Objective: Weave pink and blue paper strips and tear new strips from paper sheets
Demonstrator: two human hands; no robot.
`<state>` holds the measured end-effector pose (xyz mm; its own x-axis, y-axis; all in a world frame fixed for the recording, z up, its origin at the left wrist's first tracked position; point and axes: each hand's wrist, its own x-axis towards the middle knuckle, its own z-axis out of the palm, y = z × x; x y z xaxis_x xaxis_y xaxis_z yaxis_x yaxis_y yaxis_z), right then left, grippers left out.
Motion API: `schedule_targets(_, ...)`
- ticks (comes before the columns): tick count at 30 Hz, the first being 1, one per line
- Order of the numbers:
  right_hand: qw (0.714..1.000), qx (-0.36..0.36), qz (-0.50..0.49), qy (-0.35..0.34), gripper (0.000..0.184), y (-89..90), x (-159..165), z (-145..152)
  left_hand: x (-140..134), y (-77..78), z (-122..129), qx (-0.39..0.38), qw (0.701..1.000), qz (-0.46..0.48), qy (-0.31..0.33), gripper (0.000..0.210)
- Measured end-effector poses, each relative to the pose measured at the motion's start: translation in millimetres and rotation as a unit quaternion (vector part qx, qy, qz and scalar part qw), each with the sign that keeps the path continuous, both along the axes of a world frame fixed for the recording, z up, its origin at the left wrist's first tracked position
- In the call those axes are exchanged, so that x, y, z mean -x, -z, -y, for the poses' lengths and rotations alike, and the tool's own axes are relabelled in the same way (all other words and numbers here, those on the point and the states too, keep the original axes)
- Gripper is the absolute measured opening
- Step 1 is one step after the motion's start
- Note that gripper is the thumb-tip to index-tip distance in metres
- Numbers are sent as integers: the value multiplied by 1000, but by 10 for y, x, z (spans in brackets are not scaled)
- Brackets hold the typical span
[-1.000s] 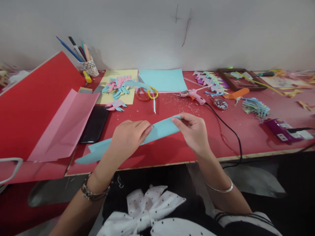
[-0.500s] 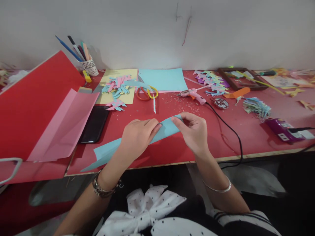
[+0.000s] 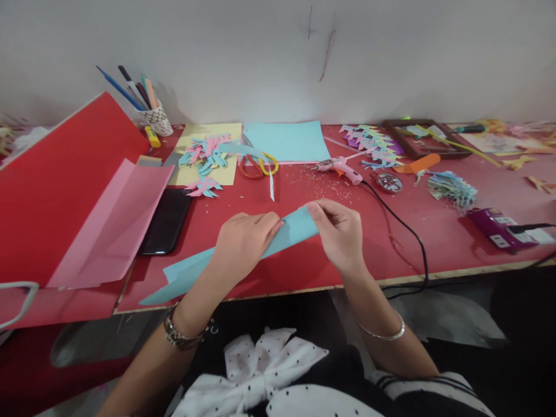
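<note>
A folded strip of light blue paper (image 3: 292, 230) slants across the front of the red table, held above its surface by both hands. My left hand (image 3: 243, 240) grips it near the middle, thumb along the upper fold. At the strip's right end my right hand (image 3: 339, 234) pinches the paper between thumb and fingers. Toward the left the two layers spread apart, and that end reaches the table's front edge. My left forearm covers part of it. Beyond the hands lie scissors (image 3: 251, 168) with red and yellow handles, a thin paper strip hanging over them.
A pink glue gun (image 3: 350, 174) with a black cord lies behind my right hand. Left are a black phone (image 3: 164, 223), folded pink paper (image 3: 110, 231) and a red board (image 3: 56, 191). Cut paper pieces (image 3: 208, 153) lie on yellow paper; a purple power box (image 3: 495, 230) sits right.
My right thumb and fingers have shifted slightly at the strip's right end, the thumb now nearer the upper corner. The left hand keeps its grip. The view has moved a little.
</note>
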<state>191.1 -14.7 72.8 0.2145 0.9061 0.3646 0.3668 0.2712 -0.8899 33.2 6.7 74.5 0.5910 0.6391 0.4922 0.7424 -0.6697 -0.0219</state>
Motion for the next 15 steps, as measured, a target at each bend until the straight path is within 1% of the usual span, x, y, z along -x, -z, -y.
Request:
schedule_targets(2,1000,-5,6,17,19,3,-2,1,-8,29,19,-4,1000,3,-15,41)
schedule_targets(6,996,-35,7,82,24,29,-39,-10,-14,129,87,-18,996,22,-79,40)
schedule_targets(9,989,-64,4,137,25,76,-106,-27,17,208,133,9,995,35,-96,38)
schedule_targets(11,983,-72,14,166,25,106,-159,-38,53,248,144,36,994,28,-101,38)
schedule_targets(13,982,-68,55,168,26,118,-204,-41,91,274,137,58,992,3,-110,37)
schedule_targets(15,974,-83,138,157,22,106,-225,-30,120,281,119,75,990,-28,-120,34)
